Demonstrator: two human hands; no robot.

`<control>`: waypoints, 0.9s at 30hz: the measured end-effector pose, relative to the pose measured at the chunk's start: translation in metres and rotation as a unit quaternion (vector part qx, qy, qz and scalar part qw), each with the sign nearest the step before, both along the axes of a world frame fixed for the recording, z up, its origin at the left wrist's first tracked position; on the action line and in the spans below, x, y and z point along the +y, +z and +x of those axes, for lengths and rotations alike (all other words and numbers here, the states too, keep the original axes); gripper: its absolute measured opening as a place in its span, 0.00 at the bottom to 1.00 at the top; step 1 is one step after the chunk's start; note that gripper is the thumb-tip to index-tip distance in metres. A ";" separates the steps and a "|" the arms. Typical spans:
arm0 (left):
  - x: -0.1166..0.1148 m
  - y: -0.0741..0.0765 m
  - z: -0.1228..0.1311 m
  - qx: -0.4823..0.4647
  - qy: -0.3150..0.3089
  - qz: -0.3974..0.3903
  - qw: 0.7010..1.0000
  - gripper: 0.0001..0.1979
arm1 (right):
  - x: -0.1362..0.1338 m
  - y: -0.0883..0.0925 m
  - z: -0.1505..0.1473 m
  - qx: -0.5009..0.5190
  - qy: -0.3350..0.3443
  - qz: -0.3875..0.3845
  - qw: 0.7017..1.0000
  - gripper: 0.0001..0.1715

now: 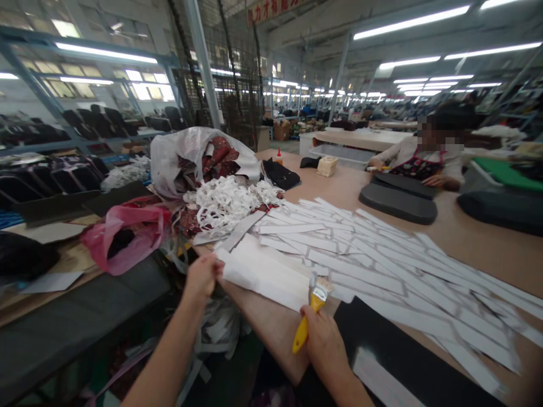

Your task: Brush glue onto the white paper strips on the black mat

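right hand (320, 333): clamped on yellow-handled paintbrush (317, 298), bristles up toward 1 o'clock, over or just beside the right end of the white sheet (265, 271); can't tell if they touch it. left hand (203, 275), at 10 o'clock from the right one: fingers and thumb together on the sheet's left end. sheet lies between the hands, along the near edge of the counter (343, 192).

from the right hand: black panel (407, 345) at 3 o'clock, a white strip (384, 379) lying on it at 4. many loose white strips (369, 254) spread overlapping, 12 to 3 o'clock. from the left hand: heap of white scraps (233, 203) at 1 o'clock, clear plastic bag (167, 155) with dark red patterned fabric (220, 155) just past it, 11 to 12. pink bag (123, 237) at 10.

farther out, from the right hand: black bundle (283, 174) and red-capped bottle (279, 156) between 11 and 12, tan block (327, 166) at 12, dark padded pieces (399, 200) at 1, co-worker (449, 161) sitting just behind those.
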State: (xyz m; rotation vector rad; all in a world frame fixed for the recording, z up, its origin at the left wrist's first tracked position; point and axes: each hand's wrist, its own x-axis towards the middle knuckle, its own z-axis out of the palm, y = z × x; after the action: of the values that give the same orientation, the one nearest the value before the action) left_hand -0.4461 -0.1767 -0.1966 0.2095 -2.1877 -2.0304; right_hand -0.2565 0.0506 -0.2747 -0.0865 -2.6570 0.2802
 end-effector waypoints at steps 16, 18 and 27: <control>0.076 0.063 0.107 0.324 -0.234 -0.248 0.883 0.06 | 0.025 0.083 0.026 0.107 0.104 -0.397 0.906 0.17; 0.107 0.070 0.130 0.331 -0.346 -0.198 0.855 0.05 | 0.039 0.112 0.041 0.138 0.128 -0.432 0.882 0.20; 0.181 0.104 0.182 0.302 -0.523 -0.065 0.795 0.03 | 0.079 0.148 0.112 0.177 0.004 -0.278 0.944 0.16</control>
State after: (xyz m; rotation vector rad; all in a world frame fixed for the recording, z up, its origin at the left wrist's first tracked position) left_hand -0.2642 0.0044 -0.0929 -1.7589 -2.0955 -1.8112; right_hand -0.1447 0.1298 -0.1264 -0.1832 -2.1522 0.9484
